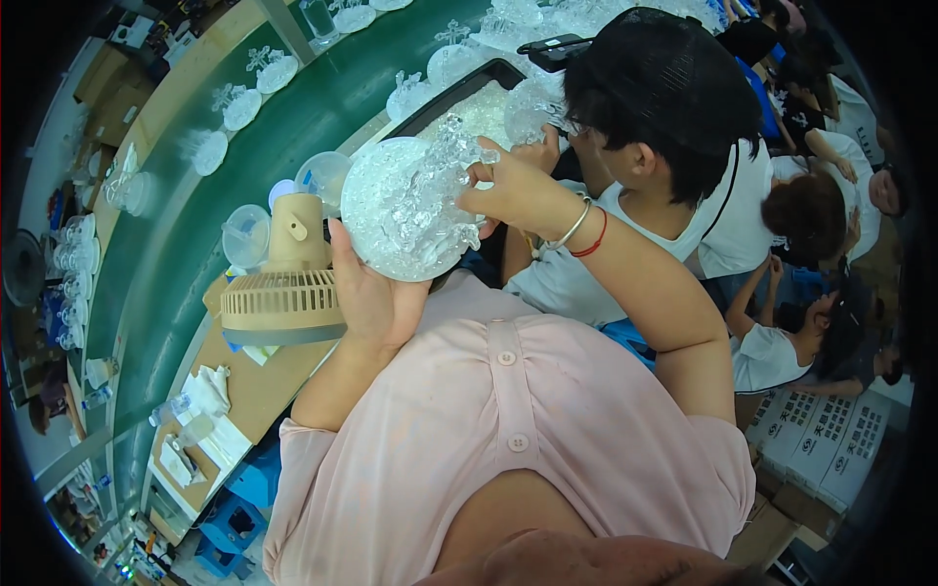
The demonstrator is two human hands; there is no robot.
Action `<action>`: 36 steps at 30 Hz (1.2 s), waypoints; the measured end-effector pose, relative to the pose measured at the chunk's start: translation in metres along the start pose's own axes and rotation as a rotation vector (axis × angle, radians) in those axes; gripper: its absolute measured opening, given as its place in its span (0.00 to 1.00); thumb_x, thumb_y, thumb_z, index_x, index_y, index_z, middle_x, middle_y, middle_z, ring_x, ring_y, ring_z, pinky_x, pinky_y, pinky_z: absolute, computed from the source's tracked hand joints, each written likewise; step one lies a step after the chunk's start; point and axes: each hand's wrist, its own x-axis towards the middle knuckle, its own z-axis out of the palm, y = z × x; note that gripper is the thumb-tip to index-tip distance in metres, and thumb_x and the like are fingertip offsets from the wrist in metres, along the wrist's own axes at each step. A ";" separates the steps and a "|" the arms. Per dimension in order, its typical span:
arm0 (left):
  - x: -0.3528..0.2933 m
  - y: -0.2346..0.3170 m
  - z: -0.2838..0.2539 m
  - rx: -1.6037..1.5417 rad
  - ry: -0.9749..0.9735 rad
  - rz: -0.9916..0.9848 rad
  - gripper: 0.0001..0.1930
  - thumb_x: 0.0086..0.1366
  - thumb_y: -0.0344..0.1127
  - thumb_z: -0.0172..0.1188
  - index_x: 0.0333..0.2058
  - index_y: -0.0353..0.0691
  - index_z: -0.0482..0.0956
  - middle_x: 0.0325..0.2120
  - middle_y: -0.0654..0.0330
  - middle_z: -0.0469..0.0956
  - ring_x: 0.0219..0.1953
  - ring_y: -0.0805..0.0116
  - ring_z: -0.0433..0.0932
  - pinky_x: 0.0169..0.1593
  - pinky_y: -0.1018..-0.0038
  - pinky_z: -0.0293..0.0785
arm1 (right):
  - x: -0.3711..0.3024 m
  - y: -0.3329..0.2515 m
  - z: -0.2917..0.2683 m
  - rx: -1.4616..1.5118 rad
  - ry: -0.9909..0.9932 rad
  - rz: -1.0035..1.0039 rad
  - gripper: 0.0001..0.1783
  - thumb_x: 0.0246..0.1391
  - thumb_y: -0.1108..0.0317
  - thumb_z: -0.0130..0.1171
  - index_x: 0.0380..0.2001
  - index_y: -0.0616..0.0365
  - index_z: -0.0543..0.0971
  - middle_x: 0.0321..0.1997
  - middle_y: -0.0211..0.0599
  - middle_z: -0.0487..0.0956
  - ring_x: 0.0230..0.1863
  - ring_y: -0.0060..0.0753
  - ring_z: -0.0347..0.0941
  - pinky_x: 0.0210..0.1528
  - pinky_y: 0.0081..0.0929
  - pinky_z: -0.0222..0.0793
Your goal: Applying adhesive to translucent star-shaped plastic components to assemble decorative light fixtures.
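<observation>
A round white disc [376, 210] covered with clear, glittering bits rests in my left hand [376, 298]. The thumb lies along its near left edge, and the other fingers are hidden beneath it. Clear, jagged, crystal-like decoration [440, 190] rises from the disc's right side. My right hand [508, 190] reaches over from the right, its fingers closed on the right edge of this clear decoration. Exactly which piece is between those fingertips is hard to make out. The disc is tilted, its decorated face toward me.
A beige fan [288, 264] stands left of my left hand, beside clear plastic cups [246, 234]. Beyond runs a green conveyor belt [195, 264] carrying similar decorated discs [241, 109]. A black tray [459, 93] holds clear granules. Close on my right sits a co-worker in a black cap [664, 88].
</observation>
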 end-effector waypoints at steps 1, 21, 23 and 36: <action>0.000 -0.001 -0.001 -0.002 0.002 0.001 0.33 0.64 0.60 0.32 0.58 0.41 0.54 0.57 0.56 0.58 0.58 0.59 0.58 0.61 0.61 0.51 | 0.002 0.000 -0.003 -0.001 -0.003 0.001 0.13 0.43 0.63 0.50 0.31 0.59 0.71 0.22 0.42 0.74 0.25 0.46 0.73 0.38 0.38 0.63; -0.001 0.001 -0.006 -0.053 -0.046 -0.061 0.34 0.63 0.62 0.30 0.59 0.43 0.53 0.58 0.57 0.57 0.59 0.58 0.56 0.60 0.59 0.51 | 0.013 -0.013 -0.028 -0.102 -0.373 0.096 0.39 0.34 0.60 0.57 0.52 0.67 0.60 0.25 0.33 0.73 0.22 0.22 0.66 0.33 0.19 0.65; -0.002 0.001 -0.006 -0.051 -0.033 -0.061 0.34 0.63 0.62 0.30 0.59 0.43 0.53 0.58 0.57 0.57 0.59 0.58 0.56 0.60 0.59 0.51 | 0.015 -0.006 -0.024 -0.067 -0.353 0.070 0.38 0.34 0.63 0.59 0.51 0.67 0.60 0.27 0.38 0.74 0.26 0.28 0.69 0.34 0.21 0.66; 0.007 -0.003 -0.004 -0.029 -0.006 -0.030 0.33 0.63 0.61 0.31 0.59 0.44 0.52 0.58 0.57 0.56 0.60 0.58 0.56 0.61 0.60 0.50 | 0.031 0.038 -0.006 -0.330 -0.215 -0.279 0.34 0.38 0.62 0.58 0.48 0.68 0.59 0.28 0.46 0.75 0.28 0.39 0.74 0.35 0.25 0.69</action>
